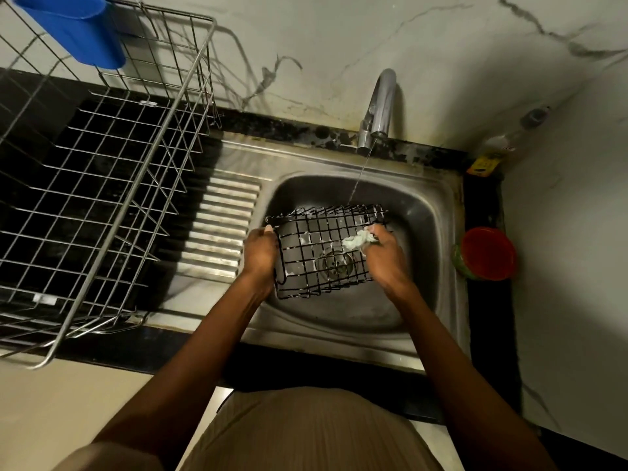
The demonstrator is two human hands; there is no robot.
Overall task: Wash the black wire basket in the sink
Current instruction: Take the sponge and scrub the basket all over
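Note:
The black wire basket [319,266] hangs tilted over the steel sink [431,212], above the drain, with soap foam on some wires. My left hand [260,249] grips its left edge, thumb on the top rim. My right hand [382,249] holds a pale, soapy scrub cloth [356,241] against the basket's right side. A thin stream of water falls from the tap [379,107] onto the basket's far rim.
A large steel dish rack [112,185] with a blue cup [78,28] stands on the black counter at left. The ribbed drainboard [221,229] lies between rack and basin. A red-lidded green tub [486,253] and a bottle [499,144] sit on the right ledge.

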